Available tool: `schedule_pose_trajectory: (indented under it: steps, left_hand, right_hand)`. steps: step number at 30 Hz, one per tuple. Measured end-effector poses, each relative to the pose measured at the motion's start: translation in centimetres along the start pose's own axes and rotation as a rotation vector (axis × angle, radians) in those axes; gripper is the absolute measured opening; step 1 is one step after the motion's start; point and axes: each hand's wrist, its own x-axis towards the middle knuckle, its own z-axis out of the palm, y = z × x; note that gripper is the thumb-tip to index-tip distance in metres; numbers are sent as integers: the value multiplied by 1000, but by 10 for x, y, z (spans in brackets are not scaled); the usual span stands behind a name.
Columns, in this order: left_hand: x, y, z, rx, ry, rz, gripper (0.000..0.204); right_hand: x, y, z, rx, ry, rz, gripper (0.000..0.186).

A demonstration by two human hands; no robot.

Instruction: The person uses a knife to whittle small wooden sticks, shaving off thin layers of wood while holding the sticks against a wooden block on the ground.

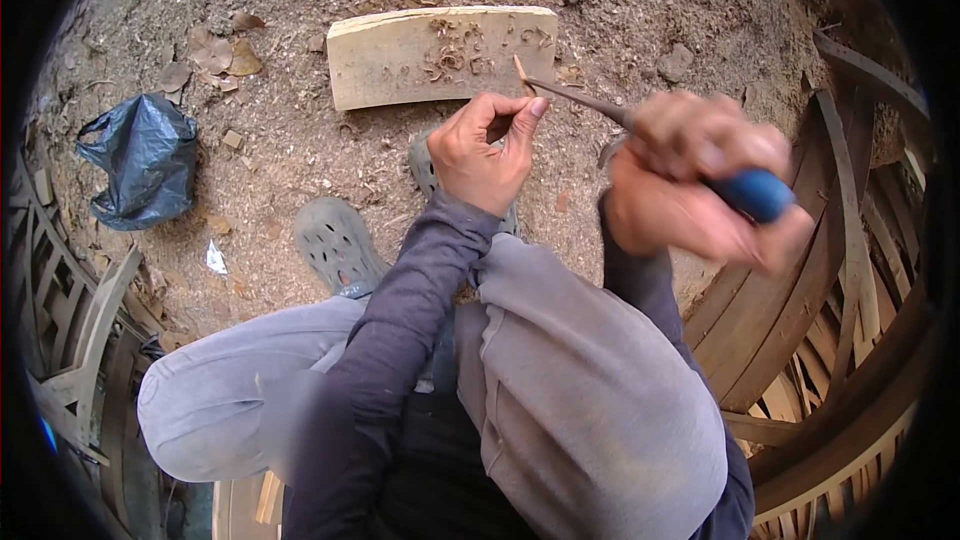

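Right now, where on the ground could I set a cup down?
Likely the ground between bag, left clog and board, with only small litter. Crowded: far right, with wood pieces, and by the board's lower right corner, where the left hand holds a stick and the right hand a knife.

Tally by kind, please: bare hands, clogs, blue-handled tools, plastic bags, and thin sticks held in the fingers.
Hands, left hand and right hand: 2
Clogs: 2
Blue-handled tool: 1
Dark plastic bag: 1
Thin stick: 1
Total: 7
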Motion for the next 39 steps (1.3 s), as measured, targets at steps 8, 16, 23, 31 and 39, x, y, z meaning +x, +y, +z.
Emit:
schedule_pose_trajectory:
  steps: [8, 16, 23, 31, 39]
  left_hand:
    - [-2, -3, -3, 45, 15, 14, 17]
    - [-4, 1, -3, 78, 30, 14, 15]
    - [-2, -3, -1, -4, 32, -3, 12]
    - [5, -8, -6, -5, 78, 27, 17]
    - [-7, -5, -13, 31, -7, 4, 16]
  right_hand:
    - [-7, 15, 0, 78, -135, -58, 73]
    - [-30, 20, 7, 37, -20, -28, 71]
    - [-37, 42, -3, 4, -87, -93, 72]
    - [-41, 72, -12, -111, -148, -208, 68]
    - [4, 16, -32, -124, -14, -230, 68]
